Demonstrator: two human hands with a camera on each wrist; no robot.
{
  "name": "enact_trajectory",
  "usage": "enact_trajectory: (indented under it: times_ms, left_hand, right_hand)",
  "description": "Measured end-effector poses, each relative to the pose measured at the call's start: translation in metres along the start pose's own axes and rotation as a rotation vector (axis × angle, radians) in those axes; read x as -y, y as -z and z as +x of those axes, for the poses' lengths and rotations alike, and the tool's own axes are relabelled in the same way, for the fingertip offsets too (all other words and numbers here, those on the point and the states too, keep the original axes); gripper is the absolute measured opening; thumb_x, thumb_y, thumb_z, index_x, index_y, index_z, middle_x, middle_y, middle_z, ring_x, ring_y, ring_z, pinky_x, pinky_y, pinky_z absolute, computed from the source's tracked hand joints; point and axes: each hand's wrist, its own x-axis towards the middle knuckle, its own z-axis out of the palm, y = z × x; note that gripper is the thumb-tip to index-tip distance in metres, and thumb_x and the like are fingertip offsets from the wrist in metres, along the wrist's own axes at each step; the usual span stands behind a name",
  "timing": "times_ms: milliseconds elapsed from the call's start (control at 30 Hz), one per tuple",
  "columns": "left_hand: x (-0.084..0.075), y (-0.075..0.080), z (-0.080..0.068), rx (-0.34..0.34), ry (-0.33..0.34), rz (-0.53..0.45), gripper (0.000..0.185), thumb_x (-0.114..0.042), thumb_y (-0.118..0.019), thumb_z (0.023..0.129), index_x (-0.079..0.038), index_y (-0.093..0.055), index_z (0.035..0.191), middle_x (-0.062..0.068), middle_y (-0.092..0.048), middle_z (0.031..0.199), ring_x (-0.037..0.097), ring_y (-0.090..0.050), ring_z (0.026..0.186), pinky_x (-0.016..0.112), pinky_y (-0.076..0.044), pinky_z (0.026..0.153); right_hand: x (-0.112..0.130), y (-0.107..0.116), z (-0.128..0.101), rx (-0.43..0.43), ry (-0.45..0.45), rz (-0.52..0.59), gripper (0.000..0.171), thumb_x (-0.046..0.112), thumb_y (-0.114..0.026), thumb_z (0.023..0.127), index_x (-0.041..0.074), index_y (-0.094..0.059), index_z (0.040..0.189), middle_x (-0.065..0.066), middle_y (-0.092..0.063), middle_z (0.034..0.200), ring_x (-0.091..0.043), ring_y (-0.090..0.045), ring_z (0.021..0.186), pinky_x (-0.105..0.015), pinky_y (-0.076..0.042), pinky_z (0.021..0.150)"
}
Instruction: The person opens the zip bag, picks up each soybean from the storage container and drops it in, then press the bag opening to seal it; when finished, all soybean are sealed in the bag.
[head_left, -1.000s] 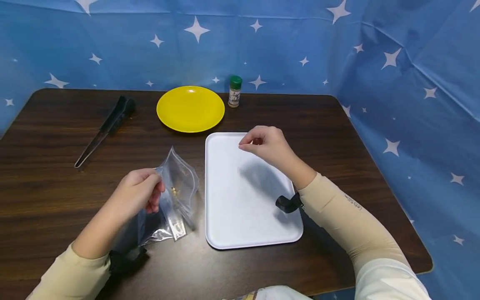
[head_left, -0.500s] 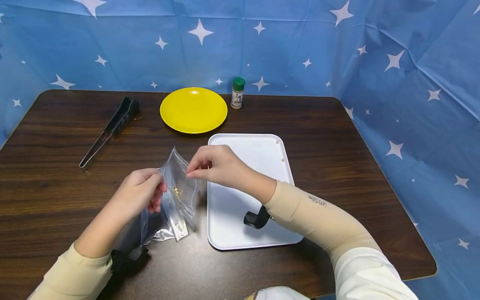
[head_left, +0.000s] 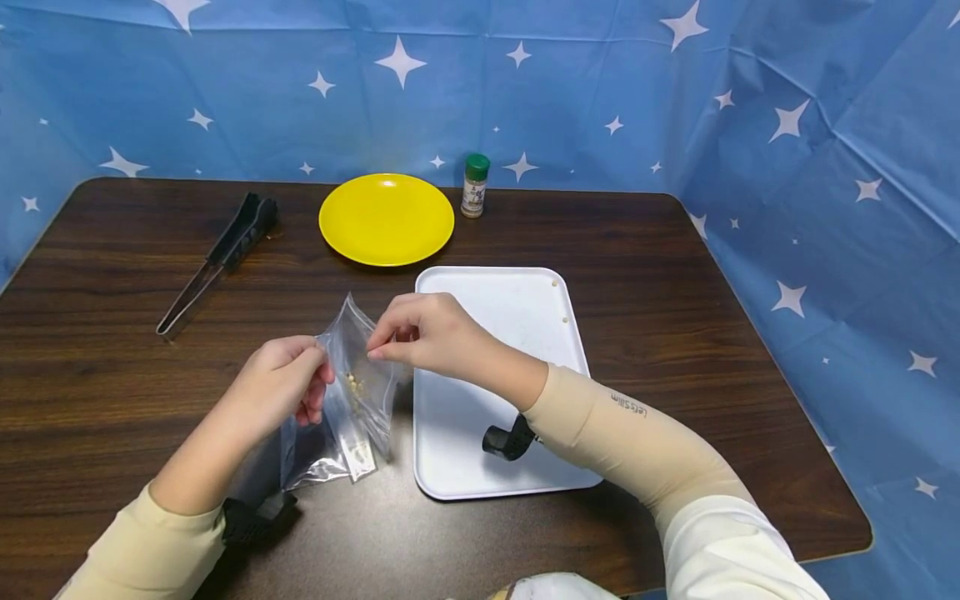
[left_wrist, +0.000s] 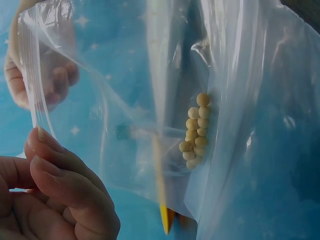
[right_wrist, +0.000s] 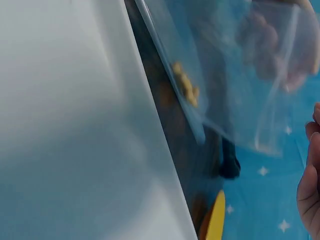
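Note:
My left hand (head_left: 288,379) pinches the top edge of a clear zip bag (head_left: 360,358), which stands with its mouth spread. Yellowish round beans (left_wrist: 197,130) lie gathered inside, showing through the plastic. At the bag's right edge is my right hand (head_left: 423,333), thumb and index fingertips close together; I cannot tell whether a bean is between them. In the right wrist view the right hand (right_wrist: 310,185) is partly cut off by the frame's edge. Two small beans (head_left: 554,283) lie near the right rim of the white tray (head_left: 517,479), under the right forearm's reach.
Behind the tray are a yellow plate (head_left: 386,221) and a green-capped shaker bottle (head_left: 474,185). Black-tipped tongs (head_left: 217,262) lie at the left on the dark wooden table (head_left: 675,333). A blue starred cloth (head_left: 562,92) hangs behind and to the right.
My right hand has moved left from over the tray to the bag's edge, uncovering two beans on the tray. My left hand keeps its pinch on the bag.

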Motion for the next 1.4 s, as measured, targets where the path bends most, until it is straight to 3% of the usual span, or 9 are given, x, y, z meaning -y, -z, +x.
enact_trajectory:
  times_ms: [133, 300, 467, 600, 733, 900, 1400]
  left_hand:
    - [-0.001, -0.001, 0.000, 0.003, -0.007, -0.011, 0.026, -0.008, -0.033, 0.090, 0.009, -0.049, 0.078, 0.012, -0.049, 0.051, 0.026, -0.054, 0.043, 0.036, -0.048, 0.041]
    - [-0.003, -0.002, 0.001, 0.007, -0.010, -0.009, 0.027, -0.008, -0.033, 0.091, 0.008, -0.049, 0.077, 0.012, -0.050, 0.052, 0.026, -0.055, 0.043, 0.036, -0.048, 0.042]
    - [-0.003, -0.002, 0.001, 0.012, -0.008, -0.011, 0.027, -0.009, -0.034, 0.092, 0.007, -0.050, 0.078, 0.012, -0.050, 0.052, 0.026, -0.055, 0.044, 0.036, -0.048, 0.042]
    - [-0.003, -0.002, 0.001, 0.023, 0.015, -0.012, 0.028, -0.011, -0.034, 0.093, 0.007, -0.050, 0.079, 0.012, -0.050, 0.053, 0.027, -0.055, 0.045, 0.036, -0.049, 0.044]
    - [-0.003, -0.002, 0.001, 0.025, 0.033, -0.010, 0.029, -0.013, -0.034, 0.094, 0.006, -0.051, 0.079, 0.012, -0.051, 0.054, 0.027, -0.055, 0.046, 0.036, -0.049, 0.045]
    - [-0.003, -0.003, 0.001, 0.029, 0.034, -0.007, 0.030, -0.013, -0.034, 0.094, 0.008, -0.051, 0.082, 0.012, -0.051, 0.054, 0.027, -0.055, 0.046, 0.036, -0.050, 0.045]
    - [-0.002, -0.003, 0.000, 0.035, 0.023, 0.008, 0.030, -0.012, -0.033, 0.095, 0.008, -0.050, 0.082, 0.012, -0.051, 0.055, 0.026, -0.055, 0.047, 0.035, -0.049, 0.045]
  right_hand:
    - [-0.008, 0.020, -0.009, -0.071, -0.093, -0.042, 0.005, 0.010, -0.075, 0.077, 0.009, -0.074, 0.082, 0.007, -0.064, 0.077, -0.008, -0.050, 0.064, -0.022, -0.043, 0.057]
    - [-0.027, 0.055, -0.032, -0.177, -0.307, -0.143, 0.005, 0.012, -0.074, 0.079, 0.012, -0.075, 0.084, 0.005, -0.064, 0.079, -0.014, -0.051, 0.068, -0.026, -0.044, 0.059]
    - [-0.061, 0.089, -0.063, -0.262, -0.512, -0.220, 0.004, 0.015, -0.073, 0.081, 0.013, -0.074, 0.085, 0.002, -0.063, 0.081, -0.019, -0.050, 0.071, -0.030, -0.044, 0.058]
    - [-0.091, 0.109, -0.085, -0.275, -0.643, -0.264, 0.006, 0.015, -0.071, 0.083, 0.011, -0.073, 0.087, -0.003, -0.064, 0.085, -0.021, -0.052, 0.073, -0.030, -0.049, 0.062]
    - [-0.112, 0.117, -0.098, -0.231, -0.735, -0.293, 0.006, 0.014, -0.070, 0.084, 0.009, -0.072, 0.088, -0.006, -0.065, 0.088, -0.022, -0.056, 0.075, -0.031, -0.053, 0.069]
    - [-0.125, 0.118, -0.105, -0.168, -0.783, -0.319, 0.009, 0.014, -0.070, 0.083, 0.009, -0.071, 0.090, -0.008, -0.063, 0.087, -0.023, -0.056, 0.074, -0.033, -0.053, 0.069]
    - [-0.134, 0.109, -0.101, -0.091, -0.710, -0.402, 0.009, 0.008, -0.071, 0.081, 0.005, -0.072, 0.090, -0.009, -0.065, 0.092, -0.023, -0.056, 0.079, -0.033, -0.053, 0.073]
